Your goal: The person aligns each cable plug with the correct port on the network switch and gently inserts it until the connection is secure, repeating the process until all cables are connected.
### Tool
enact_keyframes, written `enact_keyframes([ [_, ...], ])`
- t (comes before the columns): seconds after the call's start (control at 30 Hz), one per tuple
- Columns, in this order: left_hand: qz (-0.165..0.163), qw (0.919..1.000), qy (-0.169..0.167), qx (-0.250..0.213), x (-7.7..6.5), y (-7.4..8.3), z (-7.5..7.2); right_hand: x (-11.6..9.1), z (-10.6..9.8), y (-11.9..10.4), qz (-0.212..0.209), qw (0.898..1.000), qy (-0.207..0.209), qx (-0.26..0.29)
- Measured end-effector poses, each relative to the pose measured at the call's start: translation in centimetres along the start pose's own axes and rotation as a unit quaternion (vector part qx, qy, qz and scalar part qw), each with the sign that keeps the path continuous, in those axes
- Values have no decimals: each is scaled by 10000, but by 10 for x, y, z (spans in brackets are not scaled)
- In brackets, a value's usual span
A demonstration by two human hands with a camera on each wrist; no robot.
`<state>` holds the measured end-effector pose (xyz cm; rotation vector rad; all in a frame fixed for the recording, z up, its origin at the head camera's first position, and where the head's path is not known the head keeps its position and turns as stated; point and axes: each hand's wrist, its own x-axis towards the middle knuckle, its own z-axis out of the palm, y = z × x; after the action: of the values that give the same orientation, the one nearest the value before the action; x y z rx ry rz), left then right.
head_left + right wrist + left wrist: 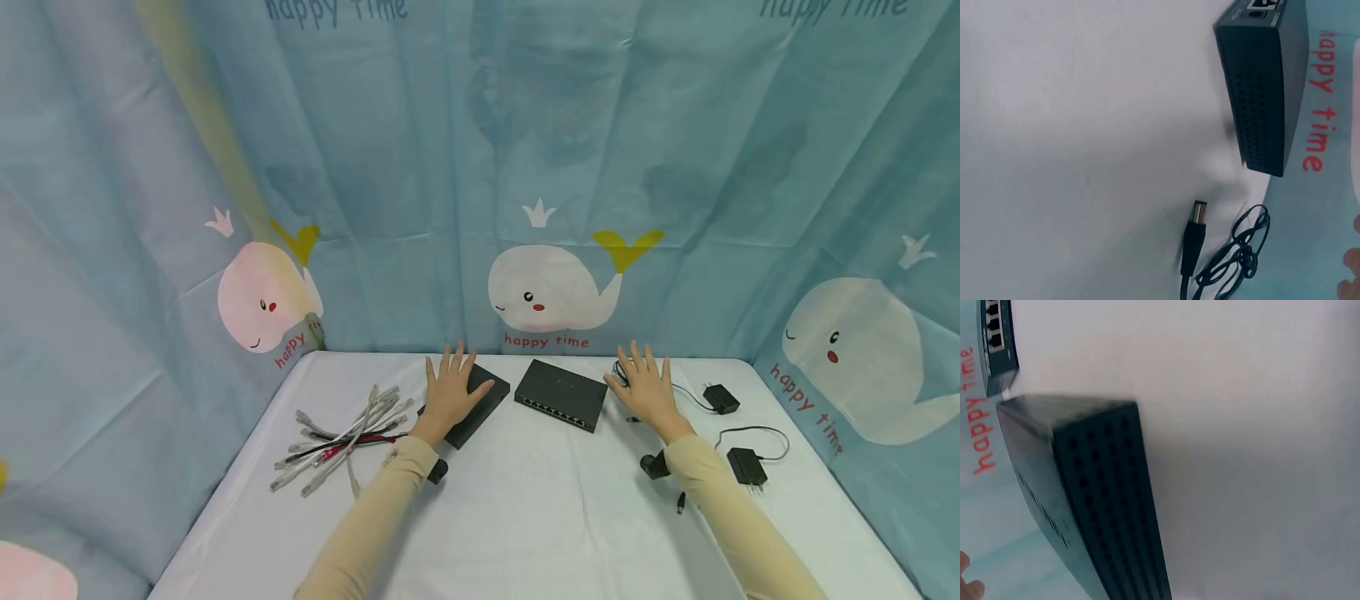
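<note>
My left hand (450, 396), fingers spread, is held over a black box-shaped device (483, 417) at the back of the table; whether it touches the device cannot be told. The left wrist view shows this device's side full of small holes (1110, 500) close up, with fingertips (969, 584) at the edge. To its right lies a black network switch (562, 393) with a row of ports facing forward. My right hand (647, 396) is spread beside the switch, above a thin black cable (1244, 256) in a loose bundle. A barrel plug (1193, 247) lies below it, and neither hand holds anything.
Several grey, white, black and red network cables (348, 442) lie in a pile on the left. Two black power adapters (722, 398) with cords sit on the right. Another barrel plug (681, 502) lies near the right forearm. A whale-printed curtain (420, 283) closes off the back.
</note>
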<state>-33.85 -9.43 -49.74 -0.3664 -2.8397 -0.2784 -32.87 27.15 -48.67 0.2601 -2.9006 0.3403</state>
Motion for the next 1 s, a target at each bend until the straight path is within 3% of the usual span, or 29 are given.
enact_keyframes([
  [0.27,252,9984,80,-499,-6,20,9,-6,7,-5,-13,9984,40,564],
  [0.53,583,9941,-18,-919,-13,42,23,-13,17,-16,142,9968,107,777],
  [1.0,689,9910,-447,-1059,-17,73,40,-27,38,-27,351,9895,-102,1401],
])
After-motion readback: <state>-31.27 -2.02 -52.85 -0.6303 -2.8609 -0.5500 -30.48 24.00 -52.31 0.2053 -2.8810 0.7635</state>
